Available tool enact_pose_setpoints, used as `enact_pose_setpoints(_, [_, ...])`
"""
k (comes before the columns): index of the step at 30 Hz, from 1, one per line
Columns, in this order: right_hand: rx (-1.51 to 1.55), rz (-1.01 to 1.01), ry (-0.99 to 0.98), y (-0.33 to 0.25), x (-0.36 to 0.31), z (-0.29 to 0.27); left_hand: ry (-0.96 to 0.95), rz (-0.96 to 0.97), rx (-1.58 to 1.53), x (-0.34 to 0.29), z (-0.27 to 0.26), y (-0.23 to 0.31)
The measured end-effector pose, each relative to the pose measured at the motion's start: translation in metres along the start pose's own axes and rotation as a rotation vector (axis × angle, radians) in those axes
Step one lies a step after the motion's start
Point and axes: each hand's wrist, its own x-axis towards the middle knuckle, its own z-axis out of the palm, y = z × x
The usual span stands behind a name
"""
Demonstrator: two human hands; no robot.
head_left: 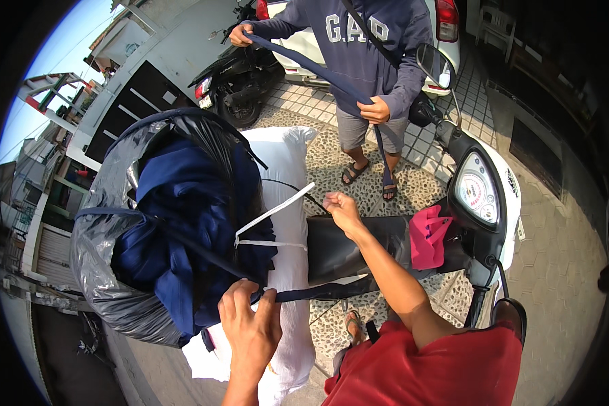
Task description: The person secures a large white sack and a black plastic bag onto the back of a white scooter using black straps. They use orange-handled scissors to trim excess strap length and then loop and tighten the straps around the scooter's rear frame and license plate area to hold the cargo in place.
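Note:
A large black plastic bag (101, 267) of navy fabric (186, 183) lies across the back of a scooter, on top of a white sack (294, 338). A navy cloth strip (210, 254) runs over the bundle, and my left hand (250, 325) pinches it at the sack's near side. Farther off, above the black seat (345, 240), my right hand (344, 213) has its fingers closed on a thin black cord (311, 198) that comes from the bundle. A white flat strap (274, 213) sticks up loosely beside that hand.
Across the scooter, a person in a navy hoodie (379, 40) stretches a navy cloth strip (318, 71) between both hands. A pink bag (430, 237) rests at the front of the seat, near the handlebar dashboard (477, 189). Behind stand a black motorbike (240, 91) and a white car (446, 57).

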Motion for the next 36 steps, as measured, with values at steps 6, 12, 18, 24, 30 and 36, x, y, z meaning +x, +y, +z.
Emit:
enact_pose_setpoints(6, [-0.081, -0.159, 0.495, -0.037, 0.055, -0.035, 0.064, 0.006, -0.074, -0.010, 0.001, -0.003])
enact_pose_setpoints(12, [-0.274, -0.038, 0.771, -0.054, 0.055, -0.049, 0.031, 0.105, -0.028, -0.016, 0.016, -0.005])
enact_pose_setpoints(18, [0.019, -0.150, 0.486, -0.034, 0.078, -0.056, -0.098, 0.120, -0.013, -0.041, 0.050, -0.014])
enact_pose_setpoints(24, [0.085, -0.124, 0.262, 0.001, 0.060, -0.049, -0.071, 0.131, -0.079, -0.070, 0.097, -0.004])
enact_pose_setpoints(30, [0.153, -0.200, 0.211, 0.033, 0.011, -0.026, -0.077, -0.003, -0.102, -0.076, 0.110, -0.002])
enact_pose_setpoints(36, [0.136, -0.065, 0.121, 0.073, -0.011, -0.054, -0.007, -0.030, -0.150, -0.076, 0.109, -0.003])
